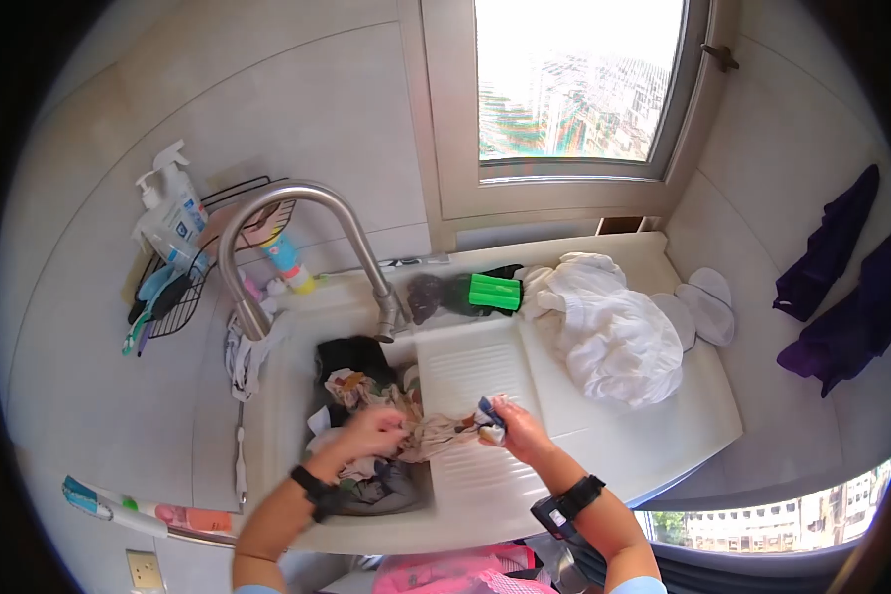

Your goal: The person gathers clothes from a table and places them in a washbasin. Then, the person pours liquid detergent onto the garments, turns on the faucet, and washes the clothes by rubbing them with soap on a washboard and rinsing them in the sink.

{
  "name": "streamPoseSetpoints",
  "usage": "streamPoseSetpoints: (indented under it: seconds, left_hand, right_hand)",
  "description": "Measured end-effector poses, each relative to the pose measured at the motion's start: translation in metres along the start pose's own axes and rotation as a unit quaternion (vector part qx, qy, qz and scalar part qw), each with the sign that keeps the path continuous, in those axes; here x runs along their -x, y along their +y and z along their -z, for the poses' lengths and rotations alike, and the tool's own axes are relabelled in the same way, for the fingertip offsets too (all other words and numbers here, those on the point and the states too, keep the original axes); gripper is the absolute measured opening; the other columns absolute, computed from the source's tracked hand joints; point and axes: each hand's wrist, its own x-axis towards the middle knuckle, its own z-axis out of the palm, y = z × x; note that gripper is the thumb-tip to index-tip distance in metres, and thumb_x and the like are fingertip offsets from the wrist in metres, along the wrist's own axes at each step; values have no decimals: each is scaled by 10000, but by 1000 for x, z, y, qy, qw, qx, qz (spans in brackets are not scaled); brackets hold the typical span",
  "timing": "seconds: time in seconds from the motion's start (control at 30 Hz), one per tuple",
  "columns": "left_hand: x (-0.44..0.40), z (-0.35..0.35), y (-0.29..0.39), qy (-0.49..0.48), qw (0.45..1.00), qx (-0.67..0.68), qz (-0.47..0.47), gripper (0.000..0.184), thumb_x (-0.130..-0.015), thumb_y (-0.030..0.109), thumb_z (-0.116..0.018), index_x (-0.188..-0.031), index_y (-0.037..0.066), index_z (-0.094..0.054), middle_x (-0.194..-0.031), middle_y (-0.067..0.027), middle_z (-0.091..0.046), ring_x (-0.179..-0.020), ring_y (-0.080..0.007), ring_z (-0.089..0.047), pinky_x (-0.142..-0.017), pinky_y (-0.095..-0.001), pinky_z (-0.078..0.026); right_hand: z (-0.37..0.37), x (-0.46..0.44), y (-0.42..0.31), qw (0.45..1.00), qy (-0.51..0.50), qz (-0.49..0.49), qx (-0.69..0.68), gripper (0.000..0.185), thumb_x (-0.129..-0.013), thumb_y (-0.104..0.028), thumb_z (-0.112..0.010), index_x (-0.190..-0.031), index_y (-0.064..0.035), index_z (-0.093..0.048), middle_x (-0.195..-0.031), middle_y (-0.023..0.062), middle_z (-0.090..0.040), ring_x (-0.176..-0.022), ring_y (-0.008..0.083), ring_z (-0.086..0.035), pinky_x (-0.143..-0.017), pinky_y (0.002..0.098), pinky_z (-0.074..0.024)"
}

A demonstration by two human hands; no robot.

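Note:
A beige patterned cloth (pixel 436 436) stretches between my two hands, over the sink basin's right edge and the ribbed washboard (pixel 480 381). My right hand (pixel 517 428) is closed on its bunched end, where dark blue and white parts show. My left hand (pixel 374 433), slightly blurred, is closed at the cloth's other side above the basin. Beneath it, the basin holds dark, grey and patterned clothes (pixel 381 490). A curved metal faucet (pixel 312 193) arches over the basin's back left.
White fabric (pixel 614 327) is heaped on the right of the sink counter. Behind the washboard sits a green soap bar or brush (pixel 495 292). Bottles (pixel 173 203) stand in a wire rack at left. Purple cloths (pixel 832 247) hang on the right wall. Pink items (pixel 455 572) lie below.

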Motion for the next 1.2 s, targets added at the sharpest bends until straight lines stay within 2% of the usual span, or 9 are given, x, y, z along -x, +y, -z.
streamPoseSetpoints:
  seconds: [0.07, 0.3, 0.4, 0.53, 0.7, 0.8, 0.93, 1.03, 1.2]
  left_hand:
    - [-21, -57, 33, 5, 976, 217, -16, 194, -791, 126, -616, -938, 4, -585, -806, -43, -589, -708, -102, -547, -611, -251, -469]
    - [-54, -99, 33, 95, 931, 350, 50, 35, -821, 64, -537, -826, 36, -558, -747, -10, -565, -660, -74, -535, -576, -219, -459]
    - [-45, -91, 53, 87, 862, 496, 54, 38, -830, 63, -524, -825, 33, -546, -781, -26, -571, -684, -86, -549, -596, -235, -480]
    - [-39, -83, 52, 78, 911, 405, 13, 64, -829, 45, -529, -880, 11, -548, -806, -39, -570, -730, -104, -559, -628, -260, -496]
    - [-37, -77, 45, 180, 949, 217, -141, 109, -785, -11, -581, -893, -22, -579, -797, -52, -572, -745, -133, -554, -678, -225, -457]
    - [-30, -66, 52, 258, 948, 106, -156, 109, -774, -13, -588, -880, -37, -590, -798, -65, -572, -752, -137, -551, -677, -226, -451]
    - [-24, -60, 37, 246, 939, 234, -56, 108, -788, -3, -569, -888, -14, -608, -813, -56, -579, -737, -132, -550, -651, -216, -447]
    - [-18, -43, 42, 230, 844, 479, 67, 107, -813, 48, -519, -886, 38, -597, -807, -37, -586, -750, -143, -557, -669, -249, -456]
    - [-18, -13, 32, 223, 689, 684, 91, 95, -799, 180, -494, -802, 92, -529, -748, -16, -567, -791, -163, -551, -769, -301, -427]
  right_hand:
    - [-15, 8, -3, 999, -3, 15, 32, 316, -912, -304, -421, -1125, -79, -476, -1024, 47, -541, -926, 152, -546, -769, 369, -494]
    - [1, 36, -15, 980, 34, -15, 195, 329, -864, -170, -451, -1171, -55, -486, -996, 90, -545, -906, 173, -563, -669, 313, -538]
    - [-7, 52, -45, 893, 45, -116, 433, 260, -858, -197, -503, -1071, -59, -564, -951, 91, -532, -869, 175, -570, -649, 338, -534]
    - [3, 33, -29, 787, 104, 256, 551, 197, -818, -190, -552, -932, -43, -614, -931, 104, -563, -716, 192, -599, -641, 301, -499]
    - [-29, 9, -14, 933, 26, 169, 317, 155, -792, -118, -622, -915, -30, -583, -735, 39, -625, -669, 96, -577, -598, 240, -464]
    - [-43, -2, -8, 938, -30, 133, 317, 183, -779, -105, -641, -929, -22, -576, -742, 27, -619, -668, 68, -564, -575, 221, -451]
    - [-77, 2, -28, 911, -75, 120, 388, 135, -791, -116, -633, -855, -25, -556, -695, -1, -582, -643, 70, -531, -616, 210, -441]
    - [-64, -25, -9, 962, -177, 94, 184, 104, -827, -131, -583, -837, -44, -528, -779, 13, -579, -723, 90, -537, -683, 235, -440]
    - [-60, -41, -19, 995, -74, 20, -65, 27, -854, -102, -492, -856, -84, -471, -882, 48, -557, -829, 158, -554, -711, 316, -459]
